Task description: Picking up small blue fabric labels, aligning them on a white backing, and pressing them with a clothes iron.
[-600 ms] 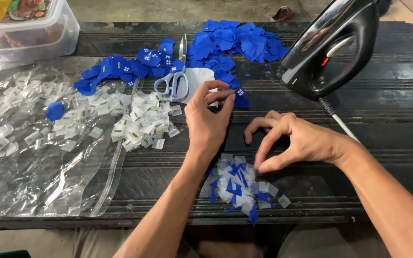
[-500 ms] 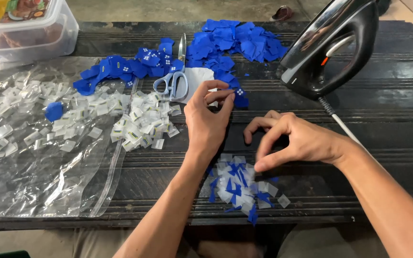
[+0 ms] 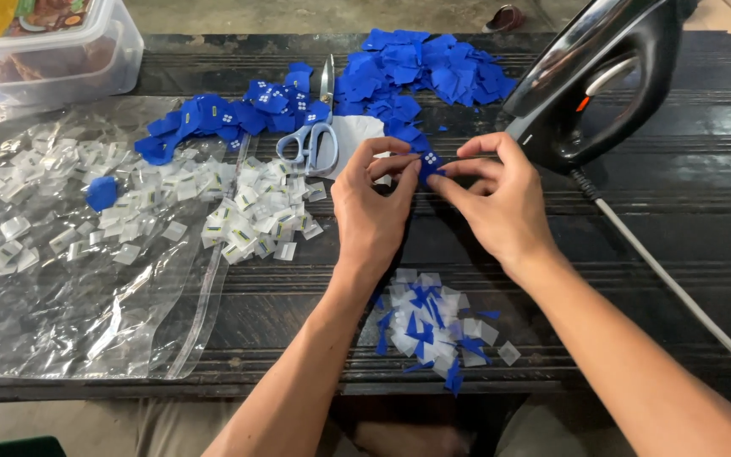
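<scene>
My left hand [image 3: 371, 210] and my right hand [image 3: 497, 200] meet above the dark slatted table [image 3: 636, 237], fingertips pinching one small blue fabric piece [image 3: 430, 162] between them. Just behind lie a heap of plain blue pieces [image 3: 429, 72] and a row of blue pieces with white marks [image 3: 230, 118]. A pile of small white tags [image 3: 255, 207] lies left of my left hand. Below my wrists sits a heap of white and blue scraps [image 3: 433, 326].
Scissors [image 3: 315, 135] with pale handles lie on a white sheet. A black clothes iron [image 3: 602, 76] stands at the right, its cord [image 3: 678, 296] running to the near edge. A clear plastic bag [image 3: 52, 279] with white tags covers the left; a plastic box [image 3: 44, 51] sits far left.
My right hand has lifted from the table near the scrap heap and moved up to join my left hand on the blue piece.
</scene>
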